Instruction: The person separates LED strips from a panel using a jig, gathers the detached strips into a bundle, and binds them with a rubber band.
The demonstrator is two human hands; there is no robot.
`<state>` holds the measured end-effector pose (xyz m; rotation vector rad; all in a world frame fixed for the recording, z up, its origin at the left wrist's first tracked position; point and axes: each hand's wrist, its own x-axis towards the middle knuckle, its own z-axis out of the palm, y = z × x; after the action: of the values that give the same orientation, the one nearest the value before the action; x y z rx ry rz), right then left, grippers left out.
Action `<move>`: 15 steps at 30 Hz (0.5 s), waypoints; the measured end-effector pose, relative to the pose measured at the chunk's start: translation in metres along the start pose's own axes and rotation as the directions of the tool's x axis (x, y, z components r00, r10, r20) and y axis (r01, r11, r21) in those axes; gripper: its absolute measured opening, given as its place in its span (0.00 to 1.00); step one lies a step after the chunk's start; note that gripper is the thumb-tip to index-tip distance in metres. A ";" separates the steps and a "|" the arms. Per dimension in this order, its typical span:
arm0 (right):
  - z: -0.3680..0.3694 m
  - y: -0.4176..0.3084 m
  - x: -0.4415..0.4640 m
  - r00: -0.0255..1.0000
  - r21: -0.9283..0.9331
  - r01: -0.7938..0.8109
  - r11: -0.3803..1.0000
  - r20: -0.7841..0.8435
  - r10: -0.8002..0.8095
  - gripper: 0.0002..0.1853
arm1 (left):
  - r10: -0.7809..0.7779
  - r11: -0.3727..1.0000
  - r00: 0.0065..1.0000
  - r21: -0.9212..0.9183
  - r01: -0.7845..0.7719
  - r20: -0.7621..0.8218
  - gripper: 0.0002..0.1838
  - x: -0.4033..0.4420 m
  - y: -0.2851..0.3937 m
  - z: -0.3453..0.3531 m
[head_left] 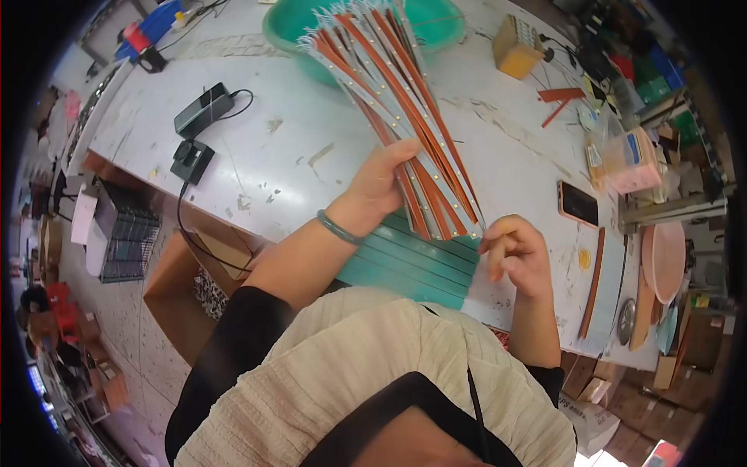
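Observation:
My left hand (383, 180) is closed around a thick bundle of LED strips (389, 101), orange-brown and white with small yellowish LEDs along them. The bundle slants up and away, its far end fanned out with frayed white wire ends over a green basin (284, 27). Its near ends spread over a teal grooved board (412, 265) in front of my body. My right hand (515, 253) is beside the near right corner of the bundle, its fingers curled in with the tips at the strip ends. Whatever lies between those fingertips is too small to make out.
On the left lie black power adapters (201, 109) with a cord. To the right are a phone (577, 202), more strips (595, 288), a yellowish box (516, 47) and a pink container (634, 161). An open cardboard box (183, 292) stands below the table's left edge.

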<state>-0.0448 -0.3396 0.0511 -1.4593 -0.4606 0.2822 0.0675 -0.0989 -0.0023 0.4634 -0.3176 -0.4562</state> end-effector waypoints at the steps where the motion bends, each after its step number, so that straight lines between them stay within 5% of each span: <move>1: 0.005 -0.001 0.001 0.999 -0.010 0.015 1.000 0.045 -0.015 0.24 | -0.011 0.999 1.000 0.037 0.010 0.020 0.39 0.000 0.000 -0.002; 10: 0.024 -0.002 0.001 0.987 0.099 0.156 0.983 -0.047 -0.152 0.28 | 0.037 0.985 0.999 0.169 -0.032 -0.027 0.39 0.002 0.006 0.010; 13: 0.026 0.001 0.003 0.982 0.053 0.173 0.984 -0.082 -0.168 0.28 | 0.080 0.985 0.996 0.156 -0.073 -0.034 0.33 0.003 0.007 0.009; 15: 0.034 -0.016 0.003 0.995 -0.210 0.096 0.973 0.016 -0.095 0.29 | 0.127 0.986 0.991 0.112 -0.122 -0.033 0.23 0.002 0.007 0.012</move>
<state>-0.0596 -0.3100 0.0689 -1.6372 -0.5774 0.1640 0.0667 -0.0988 0.0112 0.5560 -0.3320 -0.3082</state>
